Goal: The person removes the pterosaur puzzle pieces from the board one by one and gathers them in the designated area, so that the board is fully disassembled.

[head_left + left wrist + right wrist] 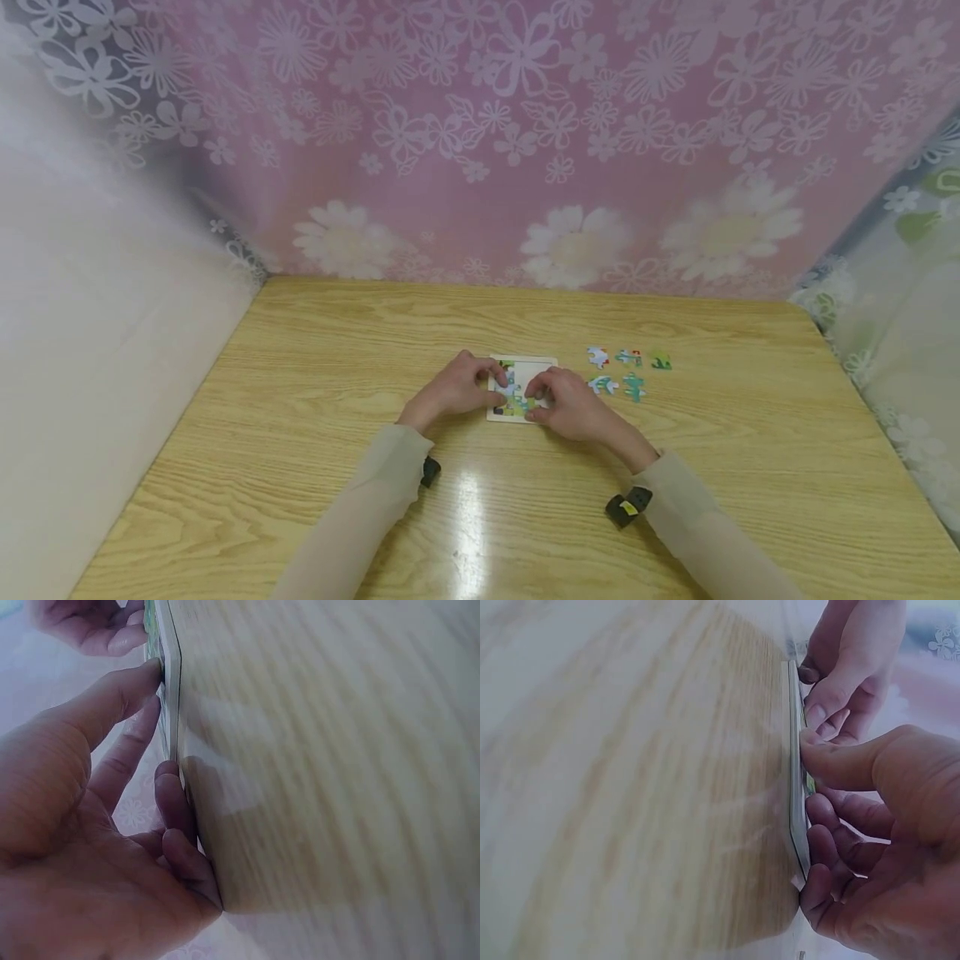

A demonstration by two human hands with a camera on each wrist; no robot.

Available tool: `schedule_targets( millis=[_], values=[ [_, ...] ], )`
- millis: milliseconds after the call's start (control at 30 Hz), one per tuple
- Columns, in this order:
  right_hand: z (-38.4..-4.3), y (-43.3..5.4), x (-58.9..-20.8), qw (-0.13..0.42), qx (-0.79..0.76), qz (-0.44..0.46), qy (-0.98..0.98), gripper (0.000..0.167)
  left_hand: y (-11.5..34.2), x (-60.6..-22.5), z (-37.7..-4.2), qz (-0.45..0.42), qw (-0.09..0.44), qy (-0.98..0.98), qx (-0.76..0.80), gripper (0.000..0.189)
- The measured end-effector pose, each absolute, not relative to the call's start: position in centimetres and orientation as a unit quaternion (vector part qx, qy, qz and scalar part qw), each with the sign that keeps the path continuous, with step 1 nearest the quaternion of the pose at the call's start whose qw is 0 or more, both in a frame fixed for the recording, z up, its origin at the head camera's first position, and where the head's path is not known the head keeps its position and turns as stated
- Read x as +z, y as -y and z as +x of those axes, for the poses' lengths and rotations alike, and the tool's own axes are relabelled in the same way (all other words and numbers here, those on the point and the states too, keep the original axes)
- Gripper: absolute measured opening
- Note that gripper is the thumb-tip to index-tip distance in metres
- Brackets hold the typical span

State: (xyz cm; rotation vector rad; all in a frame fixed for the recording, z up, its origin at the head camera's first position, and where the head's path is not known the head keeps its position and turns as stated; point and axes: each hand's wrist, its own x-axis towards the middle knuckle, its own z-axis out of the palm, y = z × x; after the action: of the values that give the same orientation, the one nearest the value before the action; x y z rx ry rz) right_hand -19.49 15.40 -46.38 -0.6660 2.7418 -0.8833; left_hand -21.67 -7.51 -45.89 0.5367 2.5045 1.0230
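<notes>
A small white-framed jigsaw board lies on the table between both hands, partly filled with colourful pieces along its left and lower parts. My left hand reaches over its left side, thumb and index finger touching the fitted pieces. In the left wrist view, the other fingers rest at the board's edge. My right hand is over the lower right of the board. Its thumb and index finger pinch a green puzzle piece, largely hidden by the fingers in the right wrist view.
Several loose puzzle pieces lie right of the board, among them a white-and-red piece, a green piece and a teal piece. The wood-grain table meets a pink floral curtain at the back.
</notes>
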Motion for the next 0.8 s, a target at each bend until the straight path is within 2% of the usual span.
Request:
schedule_targets(
  millis=[267,533,800],
  values=[
    [-19.5,-15.2,-46.3,0.107,-0.318,-0.21,-0.918,0.018,7.2,-45.5,-21.5,0.18,0.187,-0.892,0.37,0.013],
    [-19.5,-15.5,-46.5,0.096,-0.343,-0.224,-0.907,0.018,7.4,-45.7,-21.6,0.191,0.188,-0.884,0.382,0.012],
    [-19.6,-16.7,-47.0,0.107,-0.409,-0.223,-0.878,0.011,7.5,-45.9,-21.7,0.202,0.182,-0.884,0.381,0.012]
  ],
)
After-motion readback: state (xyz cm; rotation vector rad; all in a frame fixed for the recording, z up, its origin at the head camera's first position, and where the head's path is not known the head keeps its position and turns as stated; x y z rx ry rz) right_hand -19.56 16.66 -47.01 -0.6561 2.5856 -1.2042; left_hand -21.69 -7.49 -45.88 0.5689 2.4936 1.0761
